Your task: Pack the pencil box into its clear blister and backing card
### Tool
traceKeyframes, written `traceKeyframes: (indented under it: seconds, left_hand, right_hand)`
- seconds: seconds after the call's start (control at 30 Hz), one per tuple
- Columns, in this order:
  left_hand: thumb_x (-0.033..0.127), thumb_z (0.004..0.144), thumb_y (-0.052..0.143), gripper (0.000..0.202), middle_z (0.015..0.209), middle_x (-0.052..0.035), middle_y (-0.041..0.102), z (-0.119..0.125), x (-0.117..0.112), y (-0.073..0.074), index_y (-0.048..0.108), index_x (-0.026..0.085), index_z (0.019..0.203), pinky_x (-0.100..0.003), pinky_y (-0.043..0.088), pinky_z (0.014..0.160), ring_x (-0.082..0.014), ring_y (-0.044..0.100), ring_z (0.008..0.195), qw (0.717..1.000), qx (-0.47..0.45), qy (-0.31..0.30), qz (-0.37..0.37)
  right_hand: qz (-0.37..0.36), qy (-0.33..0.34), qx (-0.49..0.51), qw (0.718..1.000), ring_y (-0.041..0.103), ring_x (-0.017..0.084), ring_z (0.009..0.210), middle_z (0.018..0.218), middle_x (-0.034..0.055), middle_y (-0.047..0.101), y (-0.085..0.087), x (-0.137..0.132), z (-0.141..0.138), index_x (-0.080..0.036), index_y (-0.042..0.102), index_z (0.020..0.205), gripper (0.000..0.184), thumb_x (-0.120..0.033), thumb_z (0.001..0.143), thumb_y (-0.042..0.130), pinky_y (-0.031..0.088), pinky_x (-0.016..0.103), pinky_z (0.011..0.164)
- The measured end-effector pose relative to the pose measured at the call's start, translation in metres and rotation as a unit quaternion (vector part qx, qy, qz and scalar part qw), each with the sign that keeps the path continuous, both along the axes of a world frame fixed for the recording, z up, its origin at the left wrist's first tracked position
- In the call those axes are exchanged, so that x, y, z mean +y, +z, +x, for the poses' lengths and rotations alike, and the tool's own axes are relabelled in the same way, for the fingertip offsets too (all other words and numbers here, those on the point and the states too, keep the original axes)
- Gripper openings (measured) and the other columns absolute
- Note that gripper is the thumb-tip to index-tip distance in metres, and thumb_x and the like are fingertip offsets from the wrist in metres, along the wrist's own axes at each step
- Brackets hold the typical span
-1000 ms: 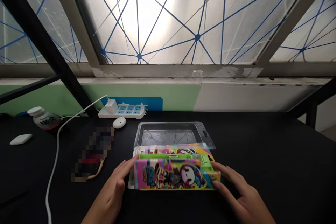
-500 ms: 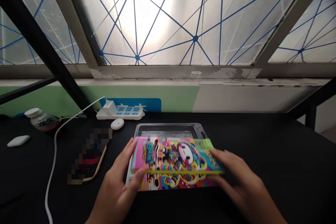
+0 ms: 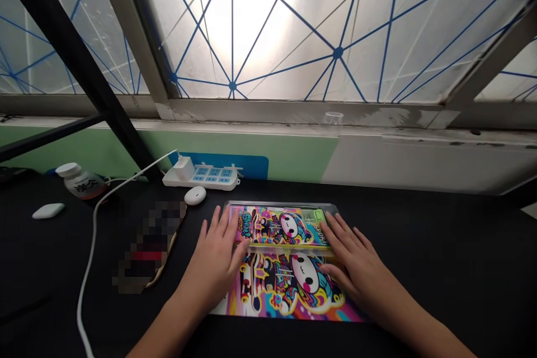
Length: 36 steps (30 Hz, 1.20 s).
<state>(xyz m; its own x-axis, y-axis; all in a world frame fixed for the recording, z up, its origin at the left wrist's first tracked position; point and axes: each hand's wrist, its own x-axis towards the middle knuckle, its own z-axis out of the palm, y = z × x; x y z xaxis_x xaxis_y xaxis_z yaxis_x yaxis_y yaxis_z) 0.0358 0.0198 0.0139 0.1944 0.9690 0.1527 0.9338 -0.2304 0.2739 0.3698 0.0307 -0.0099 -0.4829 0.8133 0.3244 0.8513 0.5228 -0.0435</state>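
Both hands in view, palms down, fingers spread & nearly flat, no closed grip. L hand [image 3: 213, 262] sits left of centre, fingers [image 3: 220, 222] pointing far, thumb [image 3: 244, 251] angled right. R hand [image 3: 356, 265] sits right of centre, fingers [image 3: 342, 229] pointing far & left, thumb [image 3: 329, 269] angled left. Hands apart, thumbs facing each other. Bare L forearm [image 3: 168, 324] enters from near edge, lower left; bare R forearm [image 3: 423, 330] enters from near edge, lower right. Both wrists low, only slightly bent.
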Motion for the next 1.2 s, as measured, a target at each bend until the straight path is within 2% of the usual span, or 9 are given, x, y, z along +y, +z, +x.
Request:
traceKeyframes:
  seconds: [0.13, 0.23, 0.33, 0.4, 0.53, 0.63, 0.8, 0.97, 1.2]
  left_hand:
    - [0.052, 0.103, 0.033, 0.064, 0.164, -0.0191, 0.023, 0.012, 0.002, 0.014, 0.043, 0.010, 0.150, -0.072, 0.020, 0.113, -0.0413, 0.014, 0.152, 0.996, 0.074, 0.006, 0.052]
    - [0.056, 0.103, 0.030, 0.067, 0.165, -0.0169, 0.021, 0.030, 0.006, 0.026, 0.037, 0.014, 0.154, -0.065, 0.026, 0.115, -0.0376, 0.015, 0.153, 0.995, 0.072, -0.041, 0.059]
    - [0.059, 0.103, 0.028, 0.067, 0.166, -0.0142, 0.019, 0.052, 0.014, 0.031, 0.034, 0.018, 0.156, -0.060, 0.029, 0.116, -0.0351, 0.013, 0.153, 0.993, 0.061, -0.092, 0.035]
    - [0.062, 0.102, 0.028, 0.069, 0.166, -0.0148, 0.019, 0.062, 0.022, 0.028, 0.032, 0.020, 0.157, -0.063, 0.025, 0.117, -0.0369, 0.012, 0.153, 0.992, 0.058, -0.109, 0.010]
    - [0.069, 0.099, 0.025, 0.075, 0.165, -0.0128, 0.022, 0.056, 0.040, 0.019, 0.035, 0.021, 0.156, -0.065, 0.019, 0.118, -0.0372, 0.013, 0.153, 0.991, 0.041, -0.127, -0.026]
    - [0.071, 0.098, 0.024, 0.075, 0.166, -0.0096, 0.021, 0.036, 0.049, 0.015, 0.036, 0.024, 0.156, -0.065, 0.017, 0.118, -0.0367, 0.013, 0.153, 0.991, 0.033, -0.121, -0.034]
    - [0.069, 0.098, 0.030, 0.070, 0.165, -0.0072, 0.023, 0.009, 0.054, 0.013, 0.037, 0.028, 0.155, -0.064, 0.017, 0.118, -0.0357, 0.017, 0.153, 0.993, 0.031, -0.109, -0.023]
    - [0.067, 0.099, 0.032, 0.068, 0.165, -0.0063, 0.023, 0.005, 0.055, 0.011, 0.038, 0.028, 0.154, -0.065, 0.018, 0.118, -0.0357, 0.019, 0.152, 0.993, 0.032, -0.112, -0.009]
    - [0.067, 0.098, 0.035, 0.066, 0.164, -0.0059, 0.026, -0.003, 0.052, 0.013, 0.040, 0.030, 0.153, -0.066, 0.018, 0.118, -0.0351, 0.020, 0.152, 0.991, 0.024, -0.127, -0.022]
  right_hand:
    - [0.076, -0.002, 0.000, 0.997, 0.031, 0.039, 0.147, 0.164, 0.0215, 0.023, 0.011, -0.008, -0.008, -0.019, 0.044, 0.149, 0.058, -0.045, 0.098, 0.053, 0.035, 0.062, 0.110]
    - [0.115, 0.099, 0.036, 0.988, 0.043, 0.033, 0.141, 0.155, 0.0201, 0.043, 0.021, -0.021, -0.020, -0.017, 0.057, 0.135, 0.041, -0.030, 0.096, 0.059, 0.032, 0.054, 0.114]
    - [0.031, 0.211, 0.041, 0.976, 0.048, 0.027, 0.138, 0.147, 0.0133, 0.056, 0.027, -0.037, -0.037, -0.020, 0.062, 0.129, 0.033, -0.027, 0.097, 0.057, 0.037, 0.044, 0.114]
    - [-0.080, 0.226, 0.014, 0.971, 0.042, 0.030, 0.143, 0.154, 0.0119, 0.048, 0.029, -0.045, -0.048, -0.021, 0.054, 0.141, 0.046, -0.040, 0.099, 0.054, 0.039, 0.046, 0.113]
    - [-0.242, 0.181, -0.007, 0.953, 0.021, 0.037, 0.150, 0.166, 0.0103, 0.020, 0.034, -0.050, -0.052, -0.026, 0.019, 0.161, 0.079, -0.061, 0.096, 0.048, 0.028, 0.060, 0.118]
    - [-0.277, 0.168, 0.015, 0.946, 0.028, 0.037, 0.148, 0.164, 0.0070, 0.029, 0.036, -0.051, -0.038, -0.033, 0.031, 0.157, 0.071, -0.061, 0.095, 0.051, 0.026, 0.061, 0.118]
    - [-0.195, 0.064, 0.069, 0.976, 0.058, 0.031, 0.120, 0.132, 0.0104, 0.065, 0.023, -0.045, -0.010, -0.028, 0.066, 0.122, 0.034, -0.048, 0.098, 0.053, 0.045, 0.048, 0.104]
    - [-0.094, -0.074, 0.089, 0.989, 0.059, 0.031, 0.105, 0.116, 0.0137, 0.064, 0.011, -0.025, 0.001, -0.022, 0.063, 0.115, 0.035, -0.050, 0.096, 0.053, 0.049, 0.048, 0.089]
    - [-0.135, -0.065, 0.101, 0.984, 0.057, 0.024, 0.082, 0.090, 0.0072, 0.061, 0.021, -0.026, -0.011, -0.023, 0.052, 0.085, 0.024, -0.045, 0.097, 0.051, 0.047, 0.040, 0.075]
